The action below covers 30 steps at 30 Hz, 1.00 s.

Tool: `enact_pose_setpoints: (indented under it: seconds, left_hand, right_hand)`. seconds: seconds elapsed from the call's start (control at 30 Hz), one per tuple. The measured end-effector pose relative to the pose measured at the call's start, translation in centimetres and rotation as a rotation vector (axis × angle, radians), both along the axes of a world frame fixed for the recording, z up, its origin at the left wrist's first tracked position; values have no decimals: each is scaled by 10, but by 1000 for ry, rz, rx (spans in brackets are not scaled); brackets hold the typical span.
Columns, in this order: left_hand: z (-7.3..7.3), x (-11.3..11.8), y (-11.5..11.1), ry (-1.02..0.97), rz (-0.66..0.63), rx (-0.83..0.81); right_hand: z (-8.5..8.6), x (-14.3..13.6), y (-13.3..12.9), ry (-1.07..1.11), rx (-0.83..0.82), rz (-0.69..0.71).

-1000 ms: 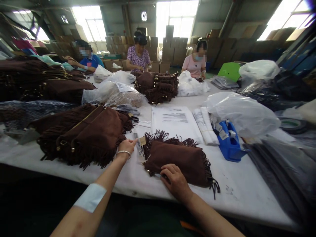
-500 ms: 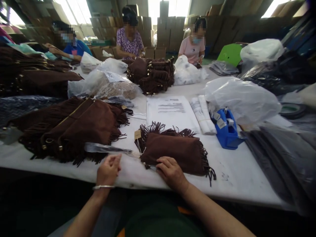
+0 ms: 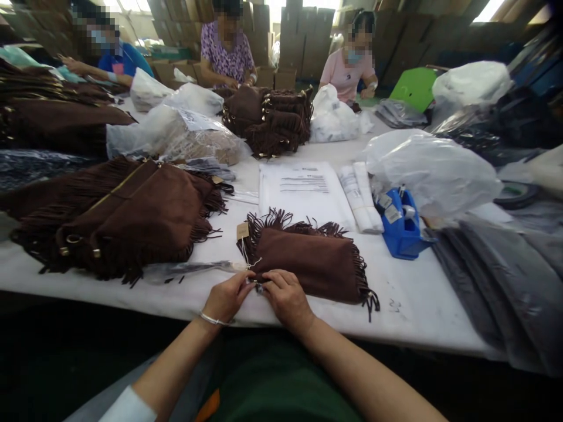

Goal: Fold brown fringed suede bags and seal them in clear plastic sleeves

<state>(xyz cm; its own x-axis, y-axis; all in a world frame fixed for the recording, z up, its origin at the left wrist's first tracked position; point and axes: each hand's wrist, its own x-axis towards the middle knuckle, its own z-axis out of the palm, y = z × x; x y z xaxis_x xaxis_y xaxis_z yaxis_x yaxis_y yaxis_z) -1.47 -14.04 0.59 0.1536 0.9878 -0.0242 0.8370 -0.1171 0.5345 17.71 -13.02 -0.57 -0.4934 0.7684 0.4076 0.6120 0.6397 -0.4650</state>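
Observation:
A dark brown fringed bag point(image 3: 308, 261) lies flat at the table's front edge, its strips spreading along the back and right side. From its left end hangs a tan tag point(image 3: 243, 230) on white string. At the bag's lower left corner is a small shiny metal fitting point(image 3: 255, 282), with something clear beside it. My left hand point(image 3: 229, 298) pinches at this fitting with thumb and forefinger. Fingers bent, my right hand point(image 3: 287, 298) closes on the same spot from the right, against the bag's front edge. A clear plastic strip point(image 3: 189, 268) with a dark part lies left of the bag.
Stacked brown fringed bags point(image 3: 141, 217) lie at left; another pile point(image 3: 268, 120) stands farther back. Behind the bag are printed white sheets point(image 3: 303, 190). To the right are a blue tape dispenser point(image 3: 402, 225), clear plastic bags point(image 3: 431, 170) and grey sleeves point(image 3: 497, 281). Three people work across the table.
My left hand has moved right to the bag's corner and now pinches beside my right hand. My right hand has shifted slightly left. The view has tilted a little downward.

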Motion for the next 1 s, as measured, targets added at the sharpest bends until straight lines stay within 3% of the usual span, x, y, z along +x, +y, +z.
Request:
enact_pose_setpoints:
  seconds: [0.1, 0.23, 0.33, 0.4, 0.5, 0.6, 0.67, 0.77, 0.87, 1.0]
  left_hand:
    - [11, -14, -1, -3, -32, 64]
    - [29, -56, 11, 132, 34, 227]
    - [40, -72, 14, 183, 104, 77]
    - [45, -64, 5, 153, 124, -37]
    - [46, -35, -16, 27, 147, -286]
    - [38, -2, -26, -207, 159, -572]
    - [31, 18, -23, -368, 174, -679]
    - [21, 45, -16, -520, 201, -700]
    - [19, 60, -16, -503, 190, -702]
    - [33, 36, -12, -312, 164, -658]
  right_hand:
    - [3, 12, -2, 8, -13, 36]
    - [3, 38, -4, -40, 45, -36]
    - [-1, 46, -2, -52, 62, -57]
    - [-3, 45, -1, -36, 59, -51]
    - [-4, 44, 0, 0, 43, -34]
    - [2, 46, 1, 36, -21, -20]
    - [12, 47, 1, 61, -112, -14]
    - [29, 45, 1, 39, -237, 17]
    - [32, 40, -4, -108, -180, 89]
    - [10, 36, -12, -254, 14, 144]
